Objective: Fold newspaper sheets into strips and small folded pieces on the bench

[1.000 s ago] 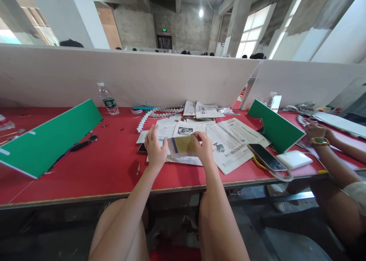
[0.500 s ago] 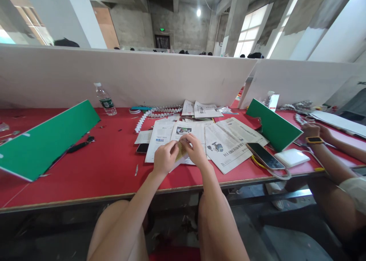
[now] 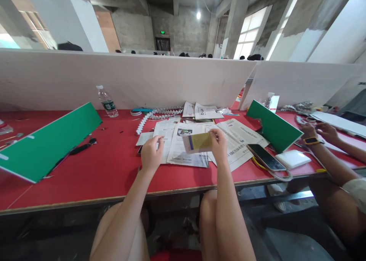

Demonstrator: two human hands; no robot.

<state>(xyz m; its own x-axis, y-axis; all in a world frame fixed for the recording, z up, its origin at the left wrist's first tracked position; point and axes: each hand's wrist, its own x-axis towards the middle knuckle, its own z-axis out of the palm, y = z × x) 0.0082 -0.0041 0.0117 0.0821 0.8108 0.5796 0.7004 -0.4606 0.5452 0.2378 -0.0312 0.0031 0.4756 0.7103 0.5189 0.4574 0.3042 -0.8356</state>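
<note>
Right hand: Your right hand pinches the right end of a flat, translucent rectangular sheet with a yellow panel and purple band, thumb against fingers.
Yellow-panelled sheet: It is over a spread of grey-white printed newspapers, its left end free.
Left hand: Your left hand is at the newspapers' left side, apart from the sheet, thumb and fingertips close together; whether they pinch anything, you cannot tell from this view.
Red tabletop: The smooth red tabletop lies beneath the newspapers.
Phone: A dark-screened rectangular smartphone lies just right of the newspapers, a flat white rectangular device beyond it.
White chain: A zigzag white folded chain curves behind the newspapers, towards their left.
Bottle: A clear plastic bottle with a green label stands behind and left of the newspapers.
Green boards: One long green rectangular board leans well left of the newspapers; a shorter green board leans to their right.
Neighbour: A co-worker's hands work well right of the newspapers, an orange-cased watch at one wrist.
</note>
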